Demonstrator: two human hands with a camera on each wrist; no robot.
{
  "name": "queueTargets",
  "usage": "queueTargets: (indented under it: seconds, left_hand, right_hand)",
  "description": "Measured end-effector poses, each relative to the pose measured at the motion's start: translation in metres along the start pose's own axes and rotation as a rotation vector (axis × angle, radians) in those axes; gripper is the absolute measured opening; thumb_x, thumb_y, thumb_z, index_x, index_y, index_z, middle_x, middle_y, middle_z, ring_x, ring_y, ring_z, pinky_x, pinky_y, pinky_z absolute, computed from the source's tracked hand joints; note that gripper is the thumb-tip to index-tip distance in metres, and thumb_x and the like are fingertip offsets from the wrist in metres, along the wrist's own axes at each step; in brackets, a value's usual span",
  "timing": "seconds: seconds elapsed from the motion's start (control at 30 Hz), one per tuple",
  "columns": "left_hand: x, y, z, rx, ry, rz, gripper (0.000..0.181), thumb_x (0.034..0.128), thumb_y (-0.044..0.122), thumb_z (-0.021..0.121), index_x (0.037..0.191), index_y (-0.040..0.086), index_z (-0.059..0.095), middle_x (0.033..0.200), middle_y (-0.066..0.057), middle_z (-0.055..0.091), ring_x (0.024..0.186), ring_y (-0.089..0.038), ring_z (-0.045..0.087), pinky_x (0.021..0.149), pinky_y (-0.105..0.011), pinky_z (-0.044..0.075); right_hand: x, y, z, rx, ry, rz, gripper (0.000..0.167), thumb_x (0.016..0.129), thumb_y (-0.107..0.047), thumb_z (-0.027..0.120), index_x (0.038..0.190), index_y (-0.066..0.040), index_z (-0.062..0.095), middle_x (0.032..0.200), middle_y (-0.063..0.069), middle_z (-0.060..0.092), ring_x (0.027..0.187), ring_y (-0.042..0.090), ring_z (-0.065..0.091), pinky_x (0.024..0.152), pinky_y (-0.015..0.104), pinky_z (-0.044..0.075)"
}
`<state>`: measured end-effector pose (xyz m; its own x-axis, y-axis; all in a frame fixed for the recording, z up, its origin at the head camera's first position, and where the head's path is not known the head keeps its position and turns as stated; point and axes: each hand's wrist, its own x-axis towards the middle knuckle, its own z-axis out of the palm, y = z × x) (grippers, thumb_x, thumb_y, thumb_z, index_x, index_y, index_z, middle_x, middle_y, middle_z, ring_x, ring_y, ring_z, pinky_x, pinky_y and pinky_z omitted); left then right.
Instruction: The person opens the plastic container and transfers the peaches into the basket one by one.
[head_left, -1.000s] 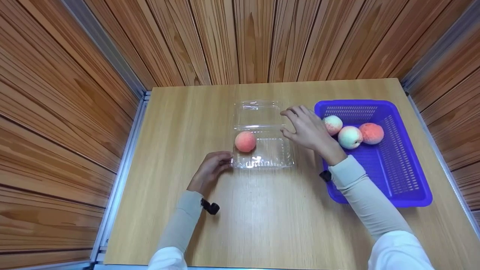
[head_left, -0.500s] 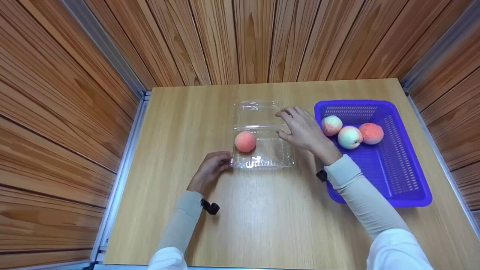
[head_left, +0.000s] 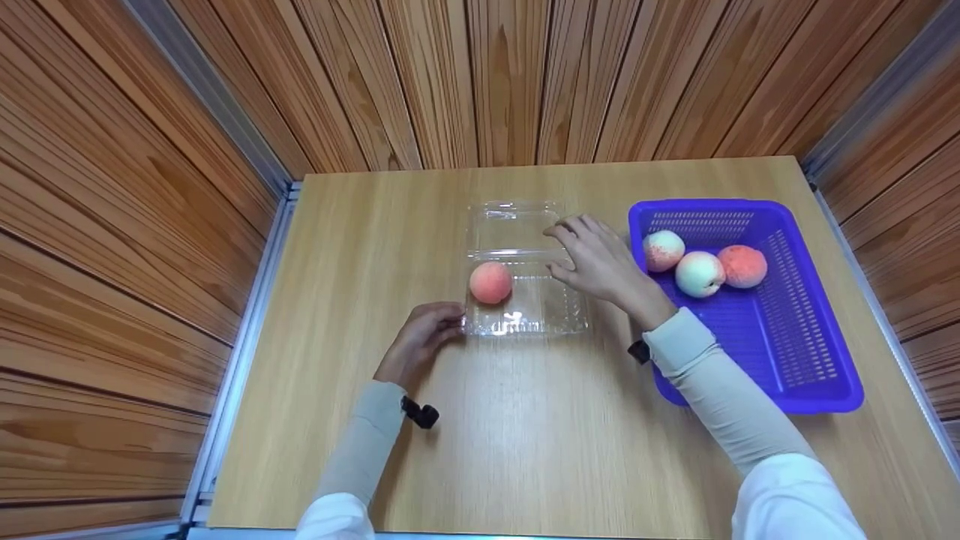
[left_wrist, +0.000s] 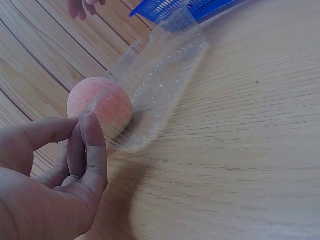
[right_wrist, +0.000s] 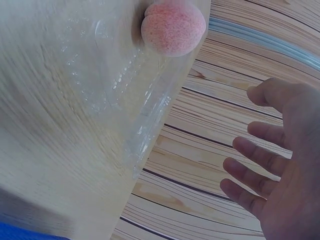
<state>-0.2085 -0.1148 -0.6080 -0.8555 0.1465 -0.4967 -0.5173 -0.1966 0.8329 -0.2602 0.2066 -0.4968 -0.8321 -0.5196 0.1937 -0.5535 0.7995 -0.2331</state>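
Note:
A clear plastic clamshell box (head_left: 544, 307) lies on the table with its lid (head_left: 514, 229) folded back away from me. In the left part of its base sits a pink peach (head_left: 491, 283). My left hand (head_left: 426, 330) pinches the rim at the box's near left corner; the left wrist view shows thumb and fingertips (left_wrist: 92, 131) meeting on that plastic edge beside the peach. Above the box's right side hovers my right hand (head_left: 600, 262), its fingers spread and loosely bent. In the right wrist view nothing is between those fingers (right_wrist: 257, 155).
To the right stands a purple perforated basket (head_left: 757, 360). Inside it, near the far left, are a pale peach with red blush (head_left: 664, 250), a whitish peach (head_left: 700, 274) and a pinker peach (head_left: 742, 266). Wooden panel walls (head_left: 506, 82) bound the table's back and sides.
My right hand has drifted a little left, from the basket's side to further over the box. The left hand, the box and the peach in it stay put.

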Motion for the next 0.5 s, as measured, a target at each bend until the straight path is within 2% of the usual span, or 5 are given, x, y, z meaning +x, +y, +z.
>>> queueTargets:
  seconds: [0.27, 0.5]
  left_hand:
    - [-0.001, 0.0, -0.001, -0.016, -0.014, 0.012, 0.02, 0.1028, 0.001, 0.062, 0.118, -0.008, 0.073, 0.115, -0.022, 0.073, 0.099, -0.023, 0.072, 0.099, -0.041, 0.062]
    - [0.0, 0.0, 0.0, -0.005, -0.022, 0.008, 0.028, 0.1021, 0.002, 0.063, 0.125, -0.014, 0.068, 0.111, -0.018, 0.074, 0.09, -0.016, 0.071, 0.094, -0.036, 0.063]
  right_hand:
    - [0.001, -0.005, 0.007, 0.012, -0.005, -0.034, 0.054, 0.096, -0.031, 0.077, 0.14, -0.005, 0.061, 0.139, 0.017, 0.061, 0.128, 0.038, 0.056, 0.112, 0.057, 0.049]
    - [0.003, -0.009, 0.011, 0.018, -0.013, -0.033, 0.053, 0.095, -0.03, 0.077, 0.14, -0.007, 0.062, 0.139, 0.016, 0.062, 0.129, 0.037, 0.056, 0.112, 0.057, 0.048]
